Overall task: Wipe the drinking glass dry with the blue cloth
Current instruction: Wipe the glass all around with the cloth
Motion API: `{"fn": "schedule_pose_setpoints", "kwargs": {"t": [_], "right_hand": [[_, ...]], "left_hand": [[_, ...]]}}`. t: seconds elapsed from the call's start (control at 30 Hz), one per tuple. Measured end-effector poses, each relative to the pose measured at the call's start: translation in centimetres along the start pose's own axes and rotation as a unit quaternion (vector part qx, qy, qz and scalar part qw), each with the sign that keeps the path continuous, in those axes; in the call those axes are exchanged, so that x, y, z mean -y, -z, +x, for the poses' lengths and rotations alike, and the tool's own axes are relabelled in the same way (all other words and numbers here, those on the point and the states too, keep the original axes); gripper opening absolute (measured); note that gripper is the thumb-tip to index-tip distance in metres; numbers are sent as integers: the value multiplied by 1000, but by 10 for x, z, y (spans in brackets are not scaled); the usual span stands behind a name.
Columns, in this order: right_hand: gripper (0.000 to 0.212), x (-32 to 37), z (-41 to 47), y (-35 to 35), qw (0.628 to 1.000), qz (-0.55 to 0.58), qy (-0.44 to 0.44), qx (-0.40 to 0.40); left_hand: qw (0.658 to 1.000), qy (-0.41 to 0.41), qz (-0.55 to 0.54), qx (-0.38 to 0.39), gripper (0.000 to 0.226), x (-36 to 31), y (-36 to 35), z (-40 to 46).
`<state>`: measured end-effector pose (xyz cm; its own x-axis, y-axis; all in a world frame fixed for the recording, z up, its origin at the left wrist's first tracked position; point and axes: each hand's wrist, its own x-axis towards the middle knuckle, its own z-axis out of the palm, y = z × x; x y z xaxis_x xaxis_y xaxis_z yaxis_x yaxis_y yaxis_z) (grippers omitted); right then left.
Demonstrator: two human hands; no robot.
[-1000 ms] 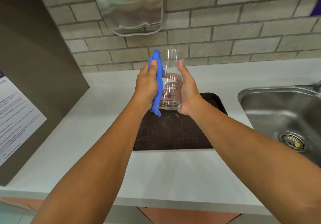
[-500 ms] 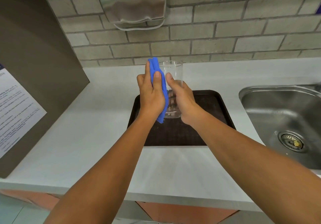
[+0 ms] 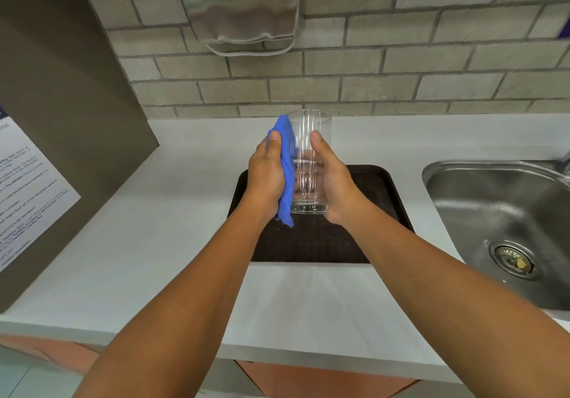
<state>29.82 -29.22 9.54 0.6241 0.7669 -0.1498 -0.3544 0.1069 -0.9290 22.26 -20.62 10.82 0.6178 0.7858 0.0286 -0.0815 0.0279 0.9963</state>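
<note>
Cloth (image 3: 285, 169) back beside glass (image 3: 308, 163), both hands (image 3: 266, 175) clasping.

Clear drinking glass (image 3: 308, 163) upright, blue cloth (image 3: 287, 163) against its left side

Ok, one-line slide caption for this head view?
Left hand presses a blue cloth against an upright drinking glass held by the right hand above a dark tray.

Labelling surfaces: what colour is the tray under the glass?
Dark brown tray, clearest in the head view.
</note>
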Motion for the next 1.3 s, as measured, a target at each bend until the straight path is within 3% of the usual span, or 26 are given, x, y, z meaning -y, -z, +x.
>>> {"fn": "schedule_pose_setpoints", "kwargs": {"t": [0.13,0.23,0.3,0.37,0.47,0.6,0.7,0.8,0.97,1.13,1.2,1.3], "right_hand": [[84,5,2,-6,997,-50,20,-63],[91,12,1,-11,998,-31,28,-43],[88,14,2,-9,1000,-7,17,-22],[74,13,2,-3,999,35,11,7],[64,10,1,1,996,69,3,51],[69,9,4,3,998,48,0,48],[70,8,7,3,999,-10,9,-29],[62,6,6,2,993,-53,49,-98],[57,0,4,-5,992,-107,48,-56],[59,-3,4,-7,992,-91,67,-49],[67,-1,5,-6,995,-69,59,-32],[68,4,2,-4,999,-29,20,3]], "left_hand": [[978,-139,149,-31,52,0,-7,-4],[961,-208,182,-27,57,-3,-10,-2],[969,-193,154,-28,50,-7,-8,0],[993,-101,64,-4,40,-10,-3,3],[998,18,-47,31,47,-10,1,0],[1000,-1,-26,3,48,-8,-2,-2],[1000,-13,-11,-18,44,-3,-3,1],[998,-34,14,-44,25,1,-3,3],[990,-85,88,-75,32,5,-6,5],[947,-223,216,-79,58,5,-9,-5],[940,-254,217,-67,60,3,-9,-4],[979,-162,117,-46,49,-2,-4,2]]}}
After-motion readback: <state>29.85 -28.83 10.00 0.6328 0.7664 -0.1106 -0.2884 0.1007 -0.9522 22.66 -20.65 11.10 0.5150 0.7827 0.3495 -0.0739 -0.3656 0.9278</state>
